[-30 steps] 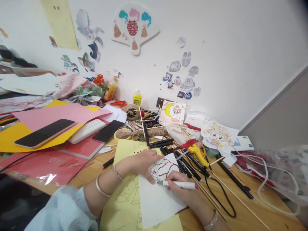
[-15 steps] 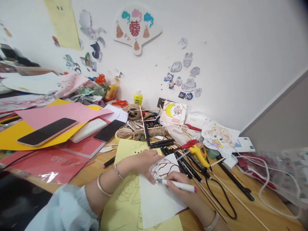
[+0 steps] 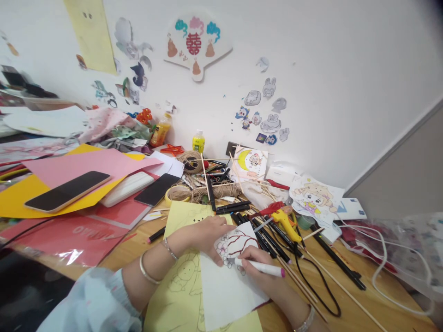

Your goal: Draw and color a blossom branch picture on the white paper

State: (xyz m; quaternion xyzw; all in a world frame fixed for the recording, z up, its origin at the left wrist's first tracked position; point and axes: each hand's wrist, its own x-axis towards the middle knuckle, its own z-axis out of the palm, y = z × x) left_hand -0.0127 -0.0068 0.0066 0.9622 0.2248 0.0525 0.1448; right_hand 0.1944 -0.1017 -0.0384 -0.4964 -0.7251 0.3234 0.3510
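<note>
A white sheet [image 3: 224,295] with a drawing of dark red branches and outlined blossoms lies over a yellow sheet [image 3: 180,272] that bears pencil lines. My left hand [image 3: 209,235] rests on the upper left of the white sheet, fingers apart, pressing it flat. In my right hand [image 3: 258,267] is a white marker [image 3: 265,268] with a pink end, its tip down at the blossoms near my left thumb. The fingers of my right hand are pinched round its barrel.
Black markers [image 3: 270,242] and a yellow glue gun [image 3: 286,224] lie right of the sheets. Thin sticks and cables cross the right side. Two phones [image 3: 67,190] and coloured papers lie left. Twine [image 3: 192,161] and bottles [image 3: 198,141] stand behind.
The marker tip and my right hand have shifted very slightly to the right. My left hand stays in place on the sheet.
</note>
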